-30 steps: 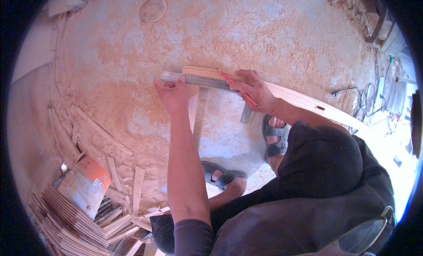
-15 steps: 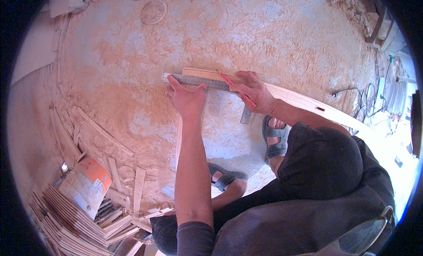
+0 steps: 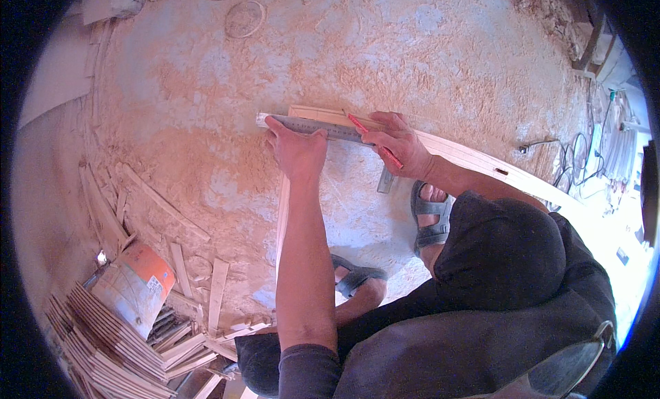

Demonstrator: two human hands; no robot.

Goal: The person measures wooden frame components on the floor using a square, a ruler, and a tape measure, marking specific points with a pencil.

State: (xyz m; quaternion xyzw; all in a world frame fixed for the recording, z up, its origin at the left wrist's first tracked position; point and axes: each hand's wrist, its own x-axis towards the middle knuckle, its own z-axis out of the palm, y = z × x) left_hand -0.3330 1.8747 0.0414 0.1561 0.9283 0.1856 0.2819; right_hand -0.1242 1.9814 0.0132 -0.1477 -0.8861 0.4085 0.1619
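Note:
Across the end of a long pale wooden strip (image 3: 474, 155) lies a graduated metal ruler (image 3: 342, 132). My left hand (image 3: 300, 153) grips the ruler near its left end, thumb and fingers on its edges. Between the fingers of my right hand (image 3: 407, 150) is a red pencil (image 3: 393, 158), slanting with its upper end over the strip. That same hand rests on the strip by the ruler's right part and covers some of both. A second pale wooden piece (image 3: 282, 206) runs toward me, partly behind my left forearm. Below my right hand a short flat metal blade (image 3: 385, 181) shows.
My sandalled feet (image 3: 430, 217) are close below the strip. At lower left stand an orange and white bucket (image 3: 134, 289), stacked thin boards (image 3: 103, 344) and loose wood offcuts (image 3: 216, 296). Dark cables (image 3: 567, 158) lie at the right. Dust coats the floor (image 3: 330, 48).
The view has shifted slightly, so my left hand and the ruler appear a little further right. Both hands keep nearly the same hold, and the pencil's slant is unchanged.

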